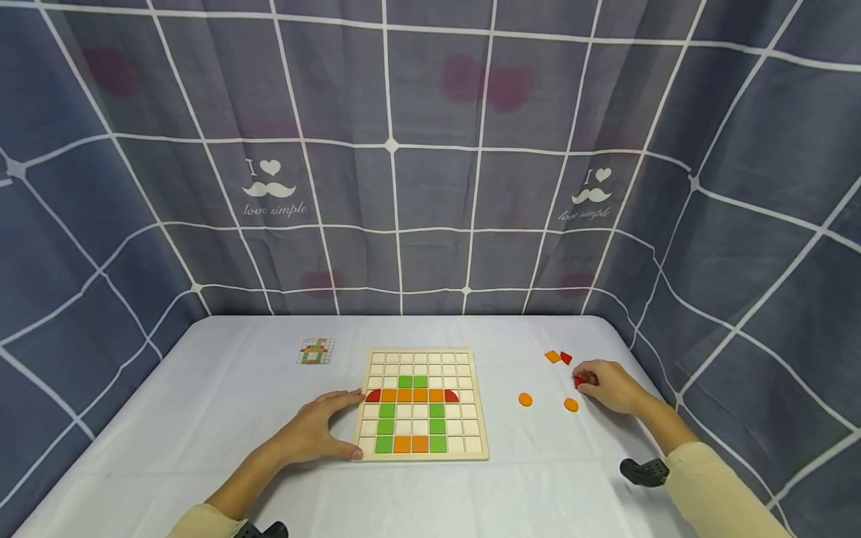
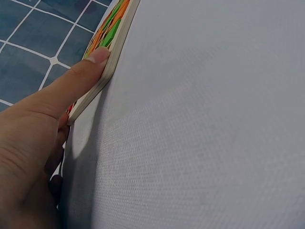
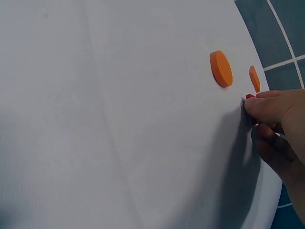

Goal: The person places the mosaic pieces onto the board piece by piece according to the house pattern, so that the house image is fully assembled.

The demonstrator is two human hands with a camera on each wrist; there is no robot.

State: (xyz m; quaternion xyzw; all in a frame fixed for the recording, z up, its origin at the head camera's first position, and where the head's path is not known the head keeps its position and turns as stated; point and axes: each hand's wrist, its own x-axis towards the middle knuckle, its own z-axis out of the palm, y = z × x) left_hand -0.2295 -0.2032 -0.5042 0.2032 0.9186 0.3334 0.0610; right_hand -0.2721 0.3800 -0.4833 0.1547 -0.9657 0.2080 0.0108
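A wooden grid board [image 1: 455, 411] lies on the table, bearing green and orange square tiles and two red rounded pieces. My left hand [image 1: 315, 431] rests at its left side: the thumb [image 2: 99, 55] presses on the near left corner and the fingertips touch the left edge. Over at the right, my right hand [image 1: 613, 386] pinches a small red piece [image 1: 578, 382] between thumb and fingers, low over the tablecloth. The fingers mostly cover that piece, so its full shape is hidden. An orange disc [image 3: 221, 69] lies just beside this hand.
Another orange disc [image 1: 525, 400] sits between board and right hand. Beyond the right hand lie an orange diamond-shaped tile [image 1: 552, 356] and a red piece [image 1: 566, 358]. A small pattern card [image 1: 316, 351] is behind the left hand. A dark checked curtain [image 1: 430, 187] encloses the table.
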